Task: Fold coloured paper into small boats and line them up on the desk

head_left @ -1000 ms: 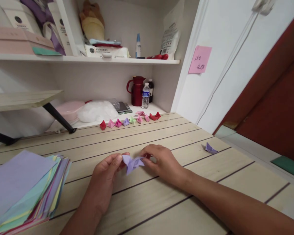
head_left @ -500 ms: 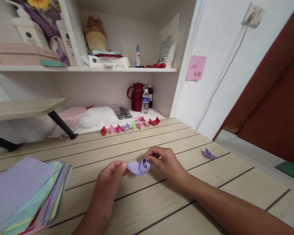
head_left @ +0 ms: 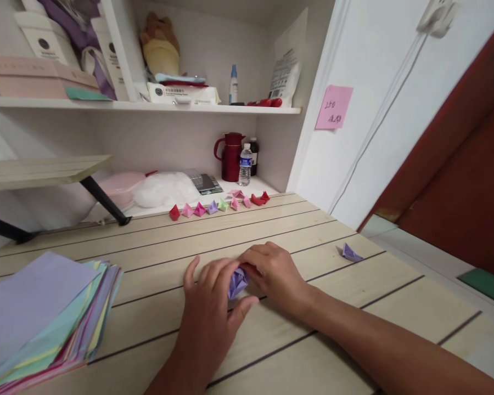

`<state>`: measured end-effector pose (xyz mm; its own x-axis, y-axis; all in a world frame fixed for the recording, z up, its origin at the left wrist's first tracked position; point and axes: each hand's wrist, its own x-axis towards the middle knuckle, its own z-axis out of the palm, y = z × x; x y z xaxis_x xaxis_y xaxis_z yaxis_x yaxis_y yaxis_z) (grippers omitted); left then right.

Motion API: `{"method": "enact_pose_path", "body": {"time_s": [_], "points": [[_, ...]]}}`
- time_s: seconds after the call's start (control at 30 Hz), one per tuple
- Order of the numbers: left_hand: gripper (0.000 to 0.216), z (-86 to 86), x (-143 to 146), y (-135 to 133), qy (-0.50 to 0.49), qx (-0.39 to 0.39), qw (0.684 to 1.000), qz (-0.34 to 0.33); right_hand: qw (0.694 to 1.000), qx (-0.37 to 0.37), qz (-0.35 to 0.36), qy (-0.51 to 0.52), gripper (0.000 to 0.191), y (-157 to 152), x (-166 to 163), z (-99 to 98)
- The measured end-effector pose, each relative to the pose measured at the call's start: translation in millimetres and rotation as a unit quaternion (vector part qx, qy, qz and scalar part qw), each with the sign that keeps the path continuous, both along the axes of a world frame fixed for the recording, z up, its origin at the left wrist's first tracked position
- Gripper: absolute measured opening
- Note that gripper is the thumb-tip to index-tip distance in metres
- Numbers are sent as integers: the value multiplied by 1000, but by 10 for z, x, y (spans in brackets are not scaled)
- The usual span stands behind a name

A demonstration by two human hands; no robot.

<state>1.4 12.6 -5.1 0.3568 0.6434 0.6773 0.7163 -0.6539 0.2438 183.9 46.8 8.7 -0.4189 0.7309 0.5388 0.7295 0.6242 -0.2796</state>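
A piece of folded purple paper (head_left: 237,283) is between my hands, low over the table; its left and far sides are mostly covered by fingers. My left hand (head_left: 209,299) curls its fingers over the paper's left side, with the little finger raised and the thumb extended in front. From the right, my right hand (head_left: 274,274) pinches the paper's upper right edge, fingertips partly hidden. Another folded purple piece (head_left: 351,253) lies by itself on the right side of the table.
Several small folded paper pieces (head_left: 212,207) in red, pink, purple and green line the table's (head_left: 156,323) back edge. At left lies a stack of coloured paper (head_left: 37,312) beneath a small raised shelf (head_left: 45,170). A red jug (head_left: 231,158) and water bottle (head_left: 245,165) stand behind.
My left hand has let go of the paper's left tip and moved right, closing around its body with the fingers spread. The paper looks more compact, and the view has shifted slightly.
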Motion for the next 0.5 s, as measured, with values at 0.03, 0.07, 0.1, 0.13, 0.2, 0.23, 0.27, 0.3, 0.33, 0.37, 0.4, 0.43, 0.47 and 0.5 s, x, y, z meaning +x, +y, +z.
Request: {"method": "enact_pose_path", "body": {"time_s": [0.03, 0.07, 0.1, 0.13, 0.2, 0.23, 0.27, 0.3, 0.33, 0.37, 0.4, 0.43, 0.47, 0.5], "points": [[40, -14, 14, 5, 16, -22, 1000, 0, 1000, -5, 4, 26, 14, 2, -4, -11], [37, -28, 29, 10, 21, -38, 999, 6, 999, -10, 7, 53, 14, 5, -8, -22], [33, -42, 43, 13, 21, -45, 999, 16, 997, -12, 11, 76, 14, 7, -12, -30], [28, -53, 57, 15, 14, -46, 998, 29, 995, -10, 15, 96, 14, 8, -17, -35], [25, -71, 84, 16, -21, -41, 997, 60, 992, 4, 24, 123, 14, 4, -28, -39], [27, -76, 94, 18, -48, -44, 995, 75, 991, 13, 26, 134, 14, 1, -35, -37], [31, -80, 100, 22, -80, -53, 991, 90, 989, 20, 26, 145, 15, -2, -40, -35], [37, -83, 100, 31, -113, -67, 986, 104, 987, 26, 24, 156, 15, -5, -44, -32], [43, -85, 93, 43, -146, -85, 979, 117, 985, 29, 19, 170, 16, -6, -46, -29], [45, -85, 80, 59, -178, -108, 969, 130, 982, 29, 14, 184, 17, -5, -45, -27], [43, -86, 59, 78, -205, -132, 959, 142, 980, 28, 8, 198, 18, -3, -41, -24], [38, -88, 33, 99, -227, -156, 950, 150, 977, 25, 3, 212, 18, 1, -35, -19], [32, -91, 5, 120, -242, -177, 941, 154, 974, 20, 0, 226, 18, 5, -27, -14], [27, -96, -24, 140, -254, -195, 935, 154, 971, 13, -1, 239, 19, 9, -18, -6]]}}
